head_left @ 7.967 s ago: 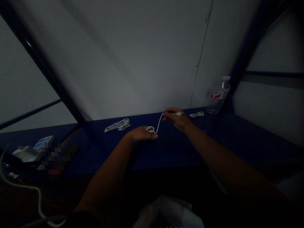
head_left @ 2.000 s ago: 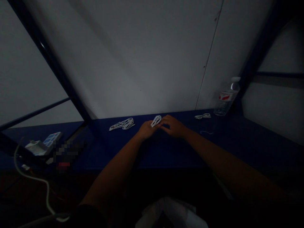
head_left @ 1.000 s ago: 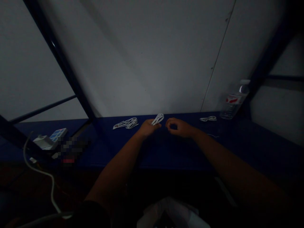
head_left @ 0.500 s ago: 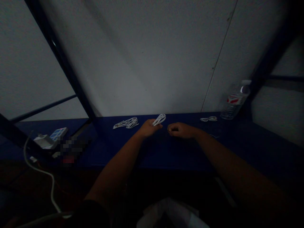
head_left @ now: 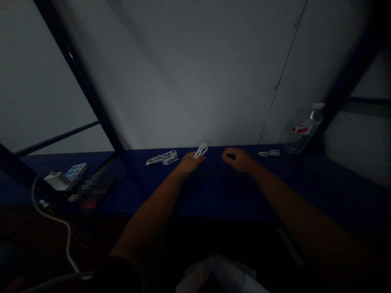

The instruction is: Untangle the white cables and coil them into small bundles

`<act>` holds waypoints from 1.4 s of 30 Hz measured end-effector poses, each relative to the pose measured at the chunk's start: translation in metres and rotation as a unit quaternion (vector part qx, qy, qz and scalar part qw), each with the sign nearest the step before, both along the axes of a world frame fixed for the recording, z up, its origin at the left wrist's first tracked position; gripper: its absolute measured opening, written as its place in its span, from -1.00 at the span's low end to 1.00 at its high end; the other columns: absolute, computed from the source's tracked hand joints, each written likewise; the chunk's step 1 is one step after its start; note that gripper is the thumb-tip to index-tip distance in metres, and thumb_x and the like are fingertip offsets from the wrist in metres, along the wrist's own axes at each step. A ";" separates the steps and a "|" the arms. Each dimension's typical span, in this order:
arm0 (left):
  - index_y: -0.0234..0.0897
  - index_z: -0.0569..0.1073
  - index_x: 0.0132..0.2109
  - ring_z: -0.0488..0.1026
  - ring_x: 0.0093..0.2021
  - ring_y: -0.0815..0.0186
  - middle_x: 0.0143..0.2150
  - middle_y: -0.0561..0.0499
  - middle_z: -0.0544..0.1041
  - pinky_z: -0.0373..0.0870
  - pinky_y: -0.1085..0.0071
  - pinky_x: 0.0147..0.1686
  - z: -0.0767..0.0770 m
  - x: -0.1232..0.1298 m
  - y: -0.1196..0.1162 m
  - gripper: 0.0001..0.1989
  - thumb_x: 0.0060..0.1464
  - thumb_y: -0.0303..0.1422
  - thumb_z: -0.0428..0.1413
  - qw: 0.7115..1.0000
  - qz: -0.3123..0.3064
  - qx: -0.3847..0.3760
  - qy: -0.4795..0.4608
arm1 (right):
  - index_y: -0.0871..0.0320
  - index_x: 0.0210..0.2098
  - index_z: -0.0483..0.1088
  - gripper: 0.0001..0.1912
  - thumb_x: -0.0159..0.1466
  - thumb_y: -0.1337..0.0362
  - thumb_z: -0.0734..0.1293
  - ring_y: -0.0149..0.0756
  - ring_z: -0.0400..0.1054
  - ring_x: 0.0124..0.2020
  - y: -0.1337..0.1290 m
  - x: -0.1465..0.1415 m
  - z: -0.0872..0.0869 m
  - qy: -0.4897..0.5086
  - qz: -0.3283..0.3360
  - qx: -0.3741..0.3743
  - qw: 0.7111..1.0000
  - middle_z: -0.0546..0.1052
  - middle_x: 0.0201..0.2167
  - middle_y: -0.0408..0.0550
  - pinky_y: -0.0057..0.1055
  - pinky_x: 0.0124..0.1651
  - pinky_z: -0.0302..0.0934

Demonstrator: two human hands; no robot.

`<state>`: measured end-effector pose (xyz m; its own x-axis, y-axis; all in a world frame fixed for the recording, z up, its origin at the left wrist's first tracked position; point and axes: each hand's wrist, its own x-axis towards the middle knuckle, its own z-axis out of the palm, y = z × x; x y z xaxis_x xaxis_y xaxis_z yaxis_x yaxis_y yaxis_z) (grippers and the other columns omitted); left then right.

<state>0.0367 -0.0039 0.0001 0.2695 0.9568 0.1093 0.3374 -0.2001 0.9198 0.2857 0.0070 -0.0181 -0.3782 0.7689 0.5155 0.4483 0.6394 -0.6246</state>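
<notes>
Grey wall (head_left: 183,81) and dark-blue framing (head_left: 80,85) rise behind a blue bench (head_left: 214,191). A coiled white cable (head_left: 200,151) is pinched at the fingertips (head_left: 195,158) of the left hand (head_left: 190,162), tilted up near the bench's far edge. The right hand (head_left: 238,160) is held well apart, loosely curled, with nothing seen in it. Two more coils are laid on the bench: a larger coil (head_left: 162,158) just beyond the left hand, and a small coil (head_left: 269,153) beyond the right, near a water bottle (head_left: 302,130). A white device (head_left: 59,181) and a blue-patterned card (head_left: 75,169) are placed far left, above a hanging white lead (head_left: 55,221).
</notes>
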 end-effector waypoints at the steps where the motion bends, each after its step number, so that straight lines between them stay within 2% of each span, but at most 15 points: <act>1: -0.28 0.37 -0.29 0.14 -0.58 0.47 -0.55 0.14 0.23 0.06 0.48 -0.55 0.001 0.000 -0.001 -0.71 0.03 -0.15 0.19 1.000 -0.006 0.000 -0.001 | 0.15 -0.39 0.46 -0.75 0.23 0.11 0.28 -0.27 0.36 -0.36 0.000 -0.002 -0.001 0.007 -0.010 -0.006 1.000 0.50 -0.39 -0.05 -0.32 -0.24 0.25; 4: -0.28 0.37 -0.27 0.16 -0.56 0.46 -0.54 0.14 0.24 0.10 0.49 -0.52 0.004 0.002 -0.004 -0.70 0.03 -0.14 0.19 1.000 -0.003 -0.002 -0.016 | 0.13 -0.24 0.51 -0.66 0.28 0.01 0.27 -0.24 0.41 -0.29 -0.003 -0.009 -0.001 0.010 0.007 -0.040 0.999 0.55 -0.28 -0.01 -0.27 -0.17 0.28; 9: -0.29 0.38 -0.27 0.18 -0.54 0.45 -0.53 0.14 0.24 0.13 0.49 -0.51 0.006 0.004 -0.005 -0.69 0.01 -0.14 0.21 0.998 -0.001 -0.004 -0.061 | 0.11 -0.15 0.52 -0.62 0.21 -0.03 0.36 -0.24 0.42 -0.28 -0.008 -0.016 -0.002 -0.008 0.064 -0.083 0.994 0.56 -0.24 -0.01 -0.28 -0.19 0.29; 15: -0.29 0.36 -0.32 0.13 -0.57 0.48 -0.54 0.14 0.22 0.08 0.49 -0.55 0.003 0.005 -0.005 -0.67 0.00 -0.11 0.22 0.997 -0.015 0.015 -0.073 | 0.14 -0.22 0.52 -0.61 0.14 -0.03 0.42 -0.25 0.42 -0.26 -0.010 -0.024 -0.005 0.019 0.109 -0.130 0.985 0.55 -0.27 -0.02 -0.29 -0.18 0.27; 20: -0.29 0.38 -0.30 0.15 -0.55 0.47 -0.52 0.15 0.22 0.10 0.50 -0.53 0.002 0.005 -0.003 -0.64 -0.04 -0.08 0.24 0.997 0.000 0.012 -0.079 | 0.17 -0.36 0.47 -0.64 0.17 -0.03 0.38 -0.31 0.35 -0.37 -0.010 -0.025 -0.002 0.043 0.093 -0.119 0.988 0.48 -0.41 -0.09 -0.34 -0.25 0.22; 25: -0.28 0.38 -0.30 0.14 -0.55 0.47 -0.53 0.16 0.20 0.11 0.50 -0.52 0.003 0.003 -0.002 -0.64 -0.06 -0.10 0.26 0.996 0.011 -0.005 -0.091 | 0.16 -0.31 0.44 -0.66 0.19 -0.02 0.35 -0.34 0.32 -0.40 -0.008 -0.019 0.000 0.054 0.081 -0.131 0.987 0.47 -0.43 -0.11 -0.36 -0.28 0.20; 29: -0.28 0.40 -0.28 0.16 -0.53 0.45 -0.52 0.14 0.23 0.12 0.50 -0.52 0.002 0.002 -0.002 -0.67 -0.04 -0.13 0.25 0.998 0.009 -0.019 -0.065 | 0.16 -0.31 0.45 -0.65 0.20 -0.02 0.34 -0.33 0.31 -0.41 -0.004 -0.013 -0.001 0.027 0.056 -0.130 0.990 0.47 -0.43 -0.10 -0.35 -0.30 0.19; 34: -0.29 0.41 -0.26 0.18 -0.53 0.44 -0.52 0.13 0.25 0.14 0.48 -0.52 0.001 0.002 -0.002 -0.65 -0.02 -0.10 0.23 0.999 0.007 -0.044 -0.008 | 0.16 -0.31 0.45 -0.66 0.21 -0.02 0.33 -0.33 0.31 -0.41 -0.005 -0.009 0.002 0.045 0.035 -0.088 0.995 0.46 -0.44 -0.10 -0.36 -0.31 0.19; 38: -0.29 0.44 -0.23 0.18 -0.52 0.44 -0.51 0.12 0.29 0.14 0.48 -0.52 -0.002 0.003 -0.004 -0.65 -0.05 -0.13 0.26 0.997 -0.030 -0.076 0.013 | 0.15 -0.33 0.46 -0.66 0.23 -0.02 0.32 -0.31 0.32 -0.38 -0.010 -0.018 0.005 0.083 -0.002 -0.024 0.996 0.47 -0.40 -0.08 -0.35 -0.30 0.20; 42: -0.30 0.45 -0.20 0.16 -0.52 0.45 -0.52 0.14 0.25 0.13 0.49 -0.53 -0.005 0.004 -0.006 -0.62 -0.06 -0.11 0.27 0.992 -0.087 -0.086 0.020 | 0.14 -0.32 0.49 -0.69 0.25 0.01 0.32 -0.31 0.32 -0.41 -0.017 -0.030 0.003 0.050 -0.003 0.027 0.998 0.48 -0.39 -0.04 -0.36 -0.34 0.18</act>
